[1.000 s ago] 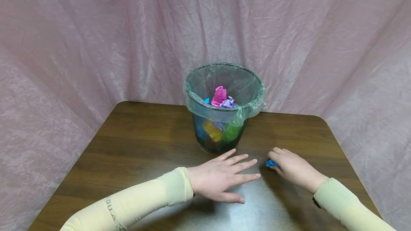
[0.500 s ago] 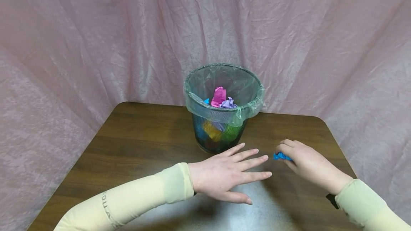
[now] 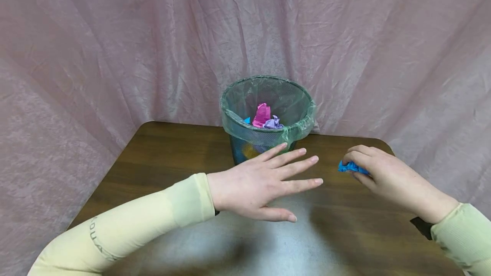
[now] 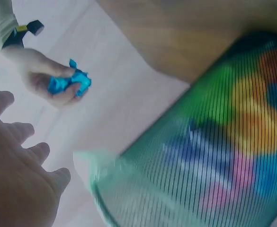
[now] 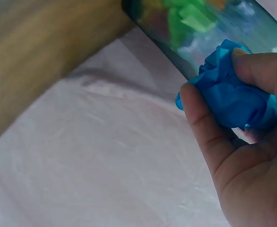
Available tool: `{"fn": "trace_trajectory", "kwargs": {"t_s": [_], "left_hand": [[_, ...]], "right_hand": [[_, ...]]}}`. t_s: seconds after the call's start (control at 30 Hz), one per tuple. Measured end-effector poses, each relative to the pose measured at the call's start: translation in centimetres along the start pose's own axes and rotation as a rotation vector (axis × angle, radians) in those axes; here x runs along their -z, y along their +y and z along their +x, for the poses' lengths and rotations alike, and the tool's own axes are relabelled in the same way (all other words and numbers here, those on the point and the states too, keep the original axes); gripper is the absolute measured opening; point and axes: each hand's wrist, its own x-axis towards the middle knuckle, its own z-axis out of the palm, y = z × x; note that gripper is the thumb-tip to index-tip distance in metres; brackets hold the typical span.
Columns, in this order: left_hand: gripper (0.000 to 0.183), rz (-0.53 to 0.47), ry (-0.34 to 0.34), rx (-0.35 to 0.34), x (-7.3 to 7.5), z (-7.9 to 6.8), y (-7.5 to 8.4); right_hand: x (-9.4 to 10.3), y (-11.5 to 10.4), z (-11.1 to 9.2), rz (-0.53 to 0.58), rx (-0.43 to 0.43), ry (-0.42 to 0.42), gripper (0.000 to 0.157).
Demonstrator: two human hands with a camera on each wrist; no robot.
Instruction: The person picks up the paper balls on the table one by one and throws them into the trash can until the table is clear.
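Observation:
In the head view my right hand [image 3: 387, 173] grips a crumpled ball of blue paper [image 3: 350, 167], raised to the right of the wastebasket. The right wrist view shows the blue paper [image 5: 237, 94] between thumb and fingers. My left hand [image 3: 261, 184] holds nothing; its fingers are spread, palm down, in front of the basket. The mesh wastebasket [image 3: 234, 139] stands upright at the back of the table, lined with a thin greenish plastic bag [image 3: 293, 129]. Inside it lie pink crumpled paper [image 3: 261, 115], purple paper [image 3: 273, 122] and a bit of blue.
The brown wooden table [image 3: 172, 152] has rounded back corners. Behind it and along both sides hangs a pink curtain [image 3: 184, 46]. Yellow and green paper [image 5: 190, 19] shows through the basket's mesh wall.
My right hand has risen from low over the table, moving right and away from me with the blue paper. My left hand has also lifted, its fingers now overlapping the basket's lower part.

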Motion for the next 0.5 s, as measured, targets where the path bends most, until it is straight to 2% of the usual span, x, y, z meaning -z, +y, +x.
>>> {"fn": "trace_trajectory", "kwargs": {"t_s": [0.2,0.27,0.33,0.37,0.43,0.5], "left_hand": [[0.076,-0.001,0.041,0.062,2.2,-0.7,-1.8],[0.075,0.004,0.061,0.091,2.8,-1.1,-2.5],[0.076,0.012,0.087,0.115,3.2,-1.5,-3.3],[0.076,0.013,0.091,0.131,3.5,-1.7,-3.7],[0.076,0.002,0.097,0.165,3.8,-2.2,-4.6],[0.076,-0.005,0.099,0.194,4.1,-2.6,-5.4]], "right_hand": [[1.8,0.1,1.9,-0.016,0.021,0.044,0.054],[2.4,0.3,2.7,-0.013,0.024,0.058,0.039],[3.0,0.2,3.5,-0.013,0.021,0.079,0.017],[3.2,0.2,4.0,-0.013,0.022,0.090,0.013],[3.6,0.2,4.9,-0.015,0.025,0.110,0.030],[4.0,0.0,5.7,-0.023,0.020,0.123,0.037]]}}
